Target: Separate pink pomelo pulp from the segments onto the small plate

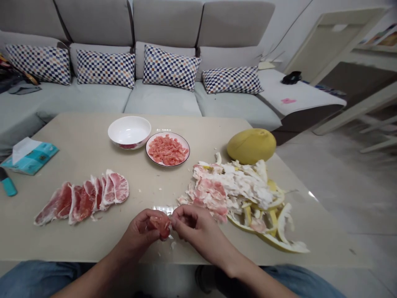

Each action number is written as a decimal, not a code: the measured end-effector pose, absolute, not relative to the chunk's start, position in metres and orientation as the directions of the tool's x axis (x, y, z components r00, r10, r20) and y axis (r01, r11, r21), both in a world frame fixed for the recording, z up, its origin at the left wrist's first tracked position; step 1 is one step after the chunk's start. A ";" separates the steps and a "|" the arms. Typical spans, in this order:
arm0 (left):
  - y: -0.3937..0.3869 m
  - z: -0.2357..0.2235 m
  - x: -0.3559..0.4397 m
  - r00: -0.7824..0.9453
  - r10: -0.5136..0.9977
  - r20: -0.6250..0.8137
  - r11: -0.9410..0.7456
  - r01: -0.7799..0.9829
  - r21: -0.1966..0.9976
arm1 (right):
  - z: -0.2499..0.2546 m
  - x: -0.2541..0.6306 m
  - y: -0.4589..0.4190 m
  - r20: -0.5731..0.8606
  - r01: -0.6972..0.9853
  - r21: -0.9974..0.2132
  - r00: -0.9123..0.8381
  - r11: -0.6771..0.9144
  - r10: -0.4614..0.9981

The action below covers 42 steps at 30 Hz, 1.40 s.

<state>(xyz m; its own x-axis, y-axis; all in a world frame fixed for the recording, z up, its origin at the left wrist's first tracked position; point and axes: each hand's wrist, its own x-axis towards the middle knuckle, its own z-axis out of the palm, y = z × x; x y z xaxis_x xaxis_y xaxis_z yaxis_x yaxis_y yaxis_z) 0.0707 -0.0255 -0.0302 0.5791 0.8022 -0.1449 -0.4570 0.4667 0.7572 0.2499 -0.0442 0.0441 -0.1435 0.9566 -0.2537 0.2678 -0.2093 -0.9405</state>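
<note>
Near the table's front edge, my left hand (143,232) is closed around a piece of red pomelo flesh (161,226). My right hand (195,227) pinches at the right side of that piece; whatever sits between its fingertips is too small to make out. To the left lies a row of pomelo segments (83,198) still in pale membrane. Beyond my hands, a dark-rimmed plate (187,142) holds loose red pulp (168,150). A heap of white pith and yellow peel (245,188) spreads out on the right, beside my right hand.
A white bowl (128,129) stands left of the plate. A whole yellow pomelo (252,145) sits behind the peel heap. At the far left are a blue tissue pack (35,159) and a teal-and-black object (8,184). A grey sofa (163,99) runs behind the table.
</note>
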 end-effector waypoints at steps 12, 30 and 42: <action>-0.033 -0.025 0.067 0.735 0.637 -0.234 0.728 -0.472 0.497 | 0.041 0.248 -0.054 0.118 0.534 -0.827 -0.145 0.178 0.982; -0.021 -0.015 0.061 0.635 0.740 -0.221 0.516 -0.324 0.793 | 0.030 0.315 -0.026 0.170 0.919 -0.303 -0.208 0.252 0.963; -0.018 -0.009 0.062 0.551 0.774 -0.311 0.452 -0.138 0.881 | 0.049 0.281 -0.049 -0.082 0.613 -0.787 -0.214 0.069 0.974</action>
